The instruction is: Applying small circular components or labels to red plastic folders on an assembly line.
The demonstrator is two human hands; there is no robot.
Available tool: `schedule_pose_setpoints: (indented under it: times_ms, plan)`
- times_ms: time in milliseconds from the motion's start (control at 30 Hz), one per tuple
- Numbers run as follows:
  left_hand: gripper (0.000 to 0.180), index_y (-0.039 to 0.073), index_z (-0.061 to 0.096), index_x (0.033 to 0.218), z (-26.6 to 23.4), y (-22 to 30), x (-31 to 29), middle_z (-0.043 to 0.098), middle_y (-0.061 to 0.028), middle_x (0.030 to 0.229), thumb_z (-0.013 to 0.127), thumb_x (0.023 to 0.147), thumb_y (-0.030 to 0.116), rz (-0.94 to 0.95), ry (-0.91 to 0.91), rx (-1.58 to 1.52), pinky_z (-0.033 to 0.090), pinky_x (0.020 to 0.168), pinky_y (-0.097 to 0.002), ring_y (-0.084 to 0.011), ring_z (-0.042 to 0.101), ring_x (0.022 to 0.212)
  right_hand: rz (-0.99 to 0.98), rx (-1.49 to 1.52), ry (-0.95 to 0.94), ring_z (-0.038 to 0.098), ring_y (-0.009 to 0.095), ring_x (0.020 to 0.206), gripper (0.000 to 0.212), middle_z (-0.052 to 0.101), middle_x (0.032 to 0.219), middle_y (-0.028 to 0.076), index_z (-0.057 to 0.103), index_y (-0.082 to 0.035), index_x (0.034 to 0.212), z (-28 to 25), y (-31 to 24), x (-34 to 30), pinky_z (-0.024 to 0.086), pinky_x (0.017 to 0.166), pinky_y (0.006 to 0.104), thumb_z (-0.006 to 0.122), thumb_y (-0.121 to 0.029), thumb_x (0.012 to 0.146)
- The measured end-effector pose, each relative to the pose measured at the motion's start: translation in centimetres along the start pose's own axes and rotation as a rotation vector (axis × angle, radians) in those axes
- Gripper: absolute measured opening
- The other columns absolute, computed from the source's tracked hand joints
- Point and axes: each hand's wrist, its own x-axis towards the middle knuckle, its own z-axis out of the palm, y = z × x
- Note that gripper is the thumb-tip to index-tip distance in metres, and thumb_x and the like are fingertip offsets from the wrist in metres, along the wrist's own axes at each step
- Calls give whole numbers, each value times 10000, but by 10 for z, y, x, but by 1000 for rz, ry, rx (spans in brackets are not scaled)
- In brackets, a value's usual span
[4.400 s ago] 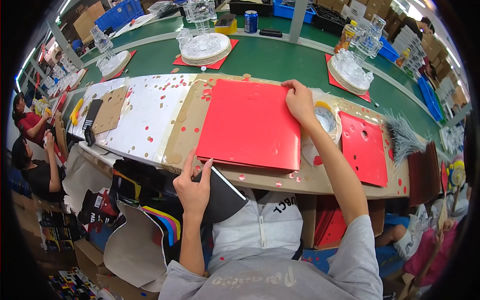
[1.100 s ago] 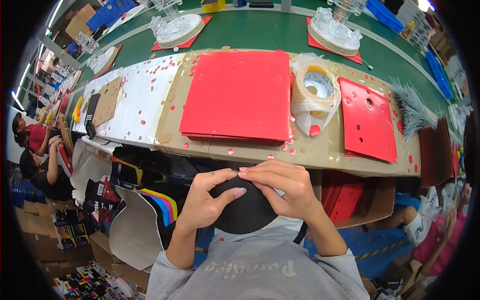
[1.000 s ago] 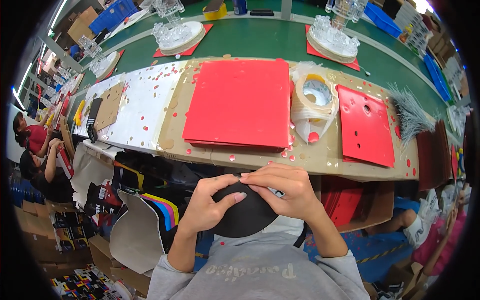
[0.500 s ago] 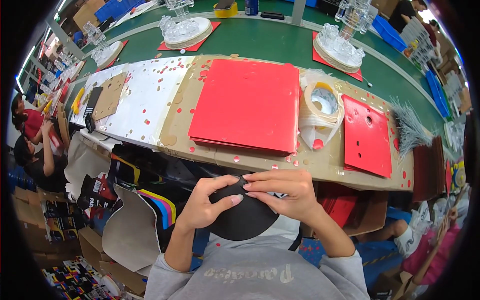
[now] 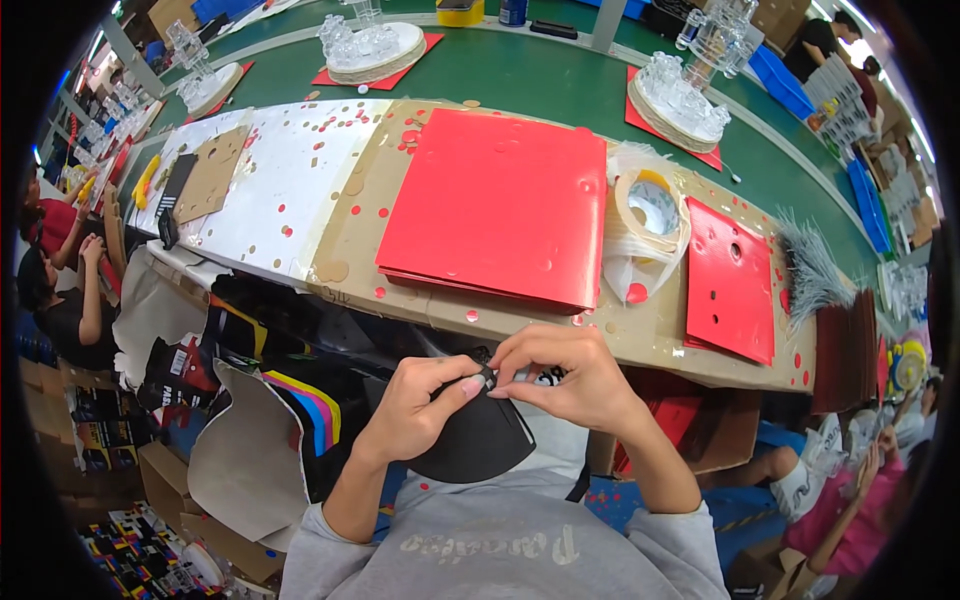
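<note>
A black cap (image 5: 468, 447), its rounded brim turned toward me, is held above my lap, in front of the table's near edge. My left hand (image 5: 418, 400) grips its upper part, thumb on top and fingers folded beneath. The fingertips of my right hand (image 5: 560, 375) pinch at the same upper edge, close to the left thumb. A thin dark strip hangs at the cap's right side below these fingers. The exact part being pinched is too small to make out. White lettering on black shows partly behind the right hand.
Beyond my hands, the table holds a stack of red sheets (image 5: 490, 210), a tape roll (image 5: 648, 205) in white plastic, smaller red sheets (image 5: 728, 280) and grey wire ties (image 5: 815, 260). Clear glass-like pieces (image 5: 365, 45) stand on the green conveyor (image 5: 520, 85). Other people sit at both sides.
My right hand has gone from lying flat along the cap's top to a raised fingertip pinch. The left hand keeps its grip. The cap has tilted, and a thin strip now shows at its right.
</note>
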Motion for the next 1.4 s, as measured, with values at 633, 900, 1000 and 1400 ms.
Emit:
schedule_pose_setpoints:
  times_ms: [633, 900, 1000, 1400]
  plan:
    - [87, -31, 616, 840, -1, -5, 3, 637, -145, 868, 600, 846, 53, 175, 364, 433, 418, 719, -416, -341, 561, 800, -13, 53, 167, 707, 194, 944, 134, 740, 1021, 111, 765, -6, 899, -5, -19, 47, 551, 843, 320, 792, 4, 769]
    - [121, -28, 613, 827, -3, -9, 22, 407, -298, 1502, 621, 856, 90, 301, 350, 702, 205, 1155, -614, -442, 328, 1452, 110, -299, 191, 664, 220, 1051, 103, 672, 1223, 119, 732, 6, 896, -14, 23, 146, 528, 874, 321, 741, -86, 850]
    - [148, -71, 601, 829, -6, -14, 29, 368, -308, 1525, 615, 865, 71, 221, 288, 669, 193, 1171, -643, -471, 301, 1461, 103, -308, 151, 666, 210, 1015, 116, 676, 1180, 106, 722, 10, 900, -7, 30, 152, 531, 854, 334, 734, -99, 864]
    - [136, -103, 595, 855, -10, -14, 34, 418, -310, 1482, 625, 850, 30, 220, 349, 627, 352, 1141, -548, -455, 400, 1405, 183, -304, 118, 654, 201, 983, 131, 650, 1174, 93, 740, 13, 897, -7, 25, 160, 518, 873, 328, 742, -114, 867]
